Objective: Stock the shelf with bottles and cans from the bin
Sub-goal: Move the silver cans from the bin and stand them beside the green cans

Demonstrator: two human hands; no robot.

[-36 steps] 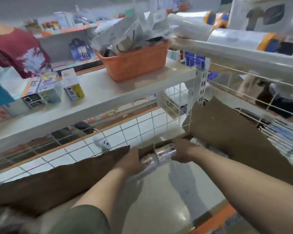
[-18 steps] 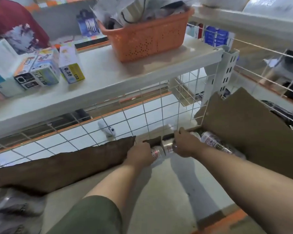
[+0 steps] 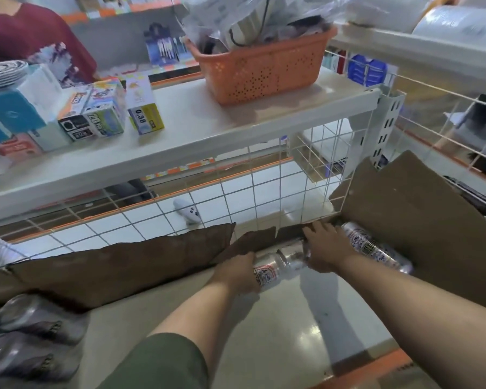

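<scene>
On the pale lower shelf [image 3: 278, 332], my left hand [image 3: 236, 272] grips a silver can [image 3: 267, 272] with a red and blue label, lying on its side against the brown cardboard liner [image 3: 124, 265]. My right hand [image 3: 327, 248] holds a second silver can [image 3: 293, 255] that butts end to end against the first. Another patterned can [image 3: 373, 248] lies on its side just right of my right hand, by the upright cardboard flap [image 3: 418, 220]. A white wire grid [image 3: 236, 186] stands behind the cans.
Several shrink-wrapped cans [image 3: 31, 341] lie at the lower left. The upper shelf [image 3: 208, 130] carries an orange basket [image 3: 260, 71] and small boxes [image 3: 96, 113]. A person in a maroon shirt [image 3: 31, 37] stands beyond. An orange shelf edge [image 3: 376, 369] runs at the front right.
The view has tilted down and drawn nearer. Both hands stay on the two cans at the back of the shelf; my right hand has shifted slightly, showing more of the can beside it.
</scene>
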